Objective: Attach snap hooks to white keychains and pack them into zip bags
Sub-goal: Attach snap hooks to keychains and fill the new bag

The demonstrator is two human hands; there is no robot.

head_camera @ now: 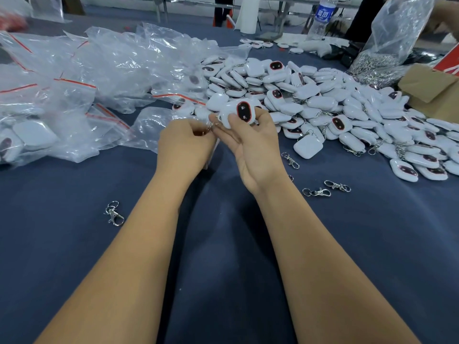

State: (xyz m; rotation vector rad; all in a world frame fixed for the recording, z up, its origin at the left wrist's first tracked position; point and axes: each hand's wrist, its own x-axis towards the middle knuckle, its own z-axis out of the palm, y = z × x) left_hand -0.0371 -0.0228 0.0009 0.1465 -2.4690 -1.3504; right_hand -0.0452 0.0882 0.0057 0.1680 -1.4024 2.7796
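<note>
A dark blue cloth (223,244) covers the table. At the far right a brown cardboard box (432,88) sits open. A clear water bottle (323,16) with a blue label stands at the far edge, a white paper roll (247,14) left of it.

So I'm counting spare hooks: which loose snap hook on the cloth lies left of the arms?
The snap hook lying alone beside the left forearm. The other loose hooks all lie right of the arms, near the keychain pile.

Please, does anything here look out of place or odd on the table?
Nothing looks damaged. One snap hook lies alone on the blue cloth, to the left of the arms and apart from the other loose hooks on the right. The keychain pile is loose but expected.
</note>
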